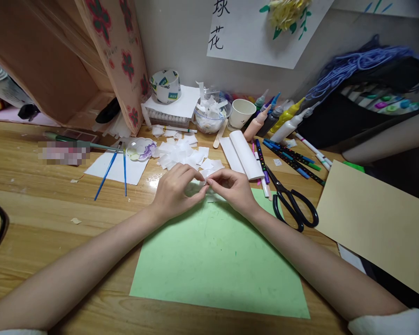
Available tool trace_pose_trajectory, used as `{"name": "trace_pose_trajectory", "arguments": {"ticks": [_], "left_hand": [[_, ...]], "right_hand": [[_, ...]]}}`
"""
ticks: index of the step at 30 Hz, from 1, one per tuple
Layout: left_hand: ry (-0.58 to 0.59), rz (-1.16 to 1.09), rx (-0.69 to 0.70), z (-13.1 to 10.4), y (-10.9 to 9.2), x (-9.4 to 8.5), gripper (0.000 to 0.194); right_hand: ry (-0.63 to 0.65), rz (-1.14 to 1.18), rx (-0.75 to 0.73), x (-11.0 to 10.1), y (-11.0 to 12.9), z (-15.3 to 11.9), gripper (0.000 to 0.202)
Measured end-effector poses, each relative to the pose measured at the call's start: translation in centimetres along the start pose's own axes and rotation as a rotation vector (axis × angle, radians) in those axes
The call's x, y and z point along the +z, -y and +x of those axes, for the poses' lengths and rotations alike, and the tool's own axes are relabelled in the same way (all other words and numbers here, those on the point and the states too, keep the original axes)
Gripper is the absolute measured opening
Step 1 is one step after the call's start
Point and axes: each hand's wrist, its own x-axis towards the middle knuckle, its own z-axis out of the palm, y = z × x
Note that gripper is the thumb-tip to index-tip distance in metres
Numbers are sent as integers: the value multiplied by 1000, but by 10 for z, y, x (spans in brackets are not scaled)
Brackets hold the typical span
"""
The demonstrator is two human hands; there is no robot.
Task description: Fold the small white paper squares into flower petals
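Observation:
My left hand (pixel 177 190) and my right hand (pixel 232 187) meet over the far edge of a green sheet (pixel 219 260). Thumb and index finger of each are pinched on a small white paper piece (pixel 205 182), mostly hidden by the fingertips. Just beyond my hands lies a loose pile of white paper squares (pixel 178 152). A folded white paper (pixel 243 156) rests behind my right hand, and black-handled scissors (pixel 293 204) lie to its right.
At the back stand a tape roll (pixel 165 86), a clear bowl of paper scraps (pixel 211 114), a paper cup (pixel 242 114) and paint bottles (pixel 256 124). Brushes (pixel 108 172) lie left, markers (pixel 296 160) right, near a tan board (pixel 377 223).

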Motion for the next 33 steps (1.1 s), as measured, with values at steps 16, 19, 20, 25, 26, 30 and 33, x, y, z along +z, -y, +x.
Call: {"name": "trace_pose_trajectory", "arguments": {"ticks": [16, 19, 20, 25, 26, 30, 33], "left_hand": [[-33, -42, -25, 2, 1, 0, 4], [-23, -55, -22, 2, 1, 0, 5], [-22, -58, -21, 2, 1, 0, 5], [-18, -56, -23, 2, 2, 0, 7], [-17, -57, -23, 2, 2, 0, 7], [-16, -66, -29, 1, 3, 0, 8], [-11, -70, -37, 1, 3, 0, 9]], "right_hand": [[-5, -75, -28, 1, 1, -1, 15], [-14, -86, -38, 1, 1, -2, 14], [-19, -87, -37, 1, 1, -2, 13], [-36, -94, -31, 1, 2, -2, 12], [-38, -95, -31, 1, 2, -1, 12], [-43, -96, -21, 1, 1, -1, 12], [-36, -89, -16, 1, 1, -1, 12]]}}
